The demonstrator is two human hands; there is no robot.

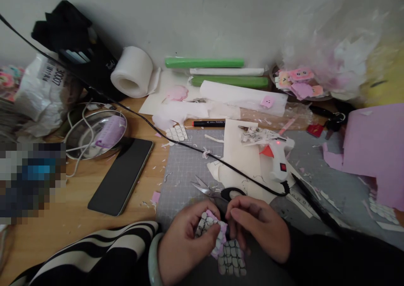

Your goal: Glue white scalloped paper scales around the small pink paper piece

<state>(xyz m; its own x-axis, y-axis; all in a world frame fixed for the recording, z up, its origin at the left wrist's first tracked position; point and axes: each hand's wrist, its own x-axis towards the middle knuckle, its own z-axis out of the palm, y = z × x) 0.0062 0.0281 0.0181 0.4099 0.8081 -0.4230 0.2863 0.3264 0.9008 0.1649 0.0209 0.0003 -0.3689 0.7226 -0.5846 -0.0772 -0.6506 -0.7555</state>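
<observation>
My left hand (192, 241) pinches a small paper cutout (206, 225) between thumb and fingers. The cutout carries a grid of rounded white squares outlined in black, with pink paper at its edges. Close to its right side is my right hand (257, 227), fingers curled in and thumb against them; whatever they hold, if anything, is hidden. Just below the hands, a second white grid cutout (232, 258) appears; I cannot tell what it rests on. Scissors (205, 189) with black handles lie just beyond my hands, blades slightly apart.
A white glue gun (277, 161) with a lit red light sits on cream paper; its black cord (189, 147) crosses the grey cutting mat (183, 168). Left are a phone (121, 176) and metal bowl (80, 151). Right is pink paper (372, 151). Behind are a tissue roll (142, 62) and marker (208, 124).
</observation>
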